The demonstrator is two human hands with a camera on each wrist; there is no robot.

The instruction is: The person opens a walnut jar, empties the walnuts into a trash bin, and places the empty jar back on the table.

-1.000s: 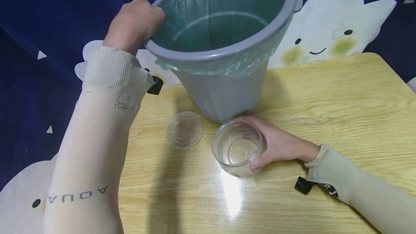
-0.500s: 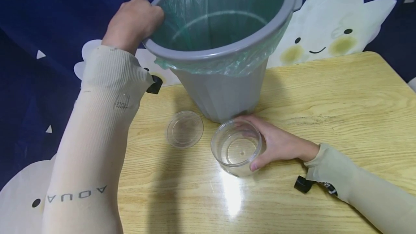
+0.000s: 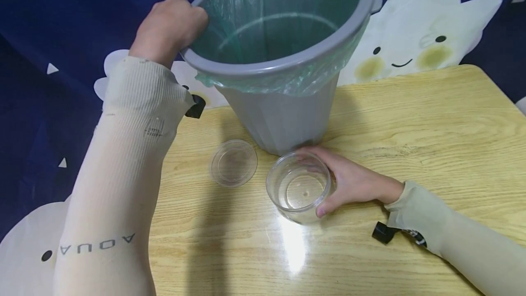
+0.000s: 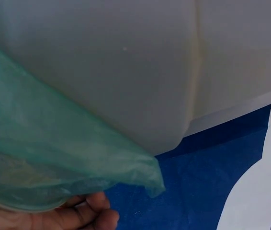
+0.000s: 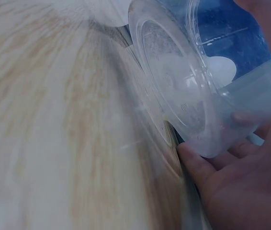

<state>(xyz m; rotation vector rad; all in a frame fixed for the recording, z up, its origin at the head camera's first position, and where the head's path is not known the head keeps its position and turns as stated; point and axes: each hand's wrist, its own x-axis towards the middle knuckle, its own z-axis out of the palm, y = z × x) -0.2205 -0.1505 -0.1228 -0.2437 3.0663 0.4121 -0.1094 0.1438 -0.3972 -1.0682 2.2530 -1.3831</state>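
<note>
A grey trash bin [image 3: 283, 118] stands at the back of the table, a green plastic bag [image 3: 275, 22] lining it and folded over its rim. My left hand [image 3: 170, 26] grips the rim on the left side; in the left wrist view its curled fingers [image 4: 97, 211] show below the bag's loose edge. In front of the bin, my right hand [image 3: 349, 182] holds a clear round plastic container [image 3: 297, 195] by its right side, thumb in front and fingers behind. The container's underside shows in the right wrist view, a little off the table. No contents are visible in it.
A clear round lid [image 3: 234, 163] lies flat on the wood-grain table [image 3: 411, 140], left of the container. Behind the table hangs a dark blue cloth [image 3: 49, 8] with white cloud shapes [image 3: 411, 26]. The table's far edge runs behind the bin.
The container has shifted very slightly to the left in my right hand's hold. Otherwise both hands, the bin and the lid stay as they were.
</note>
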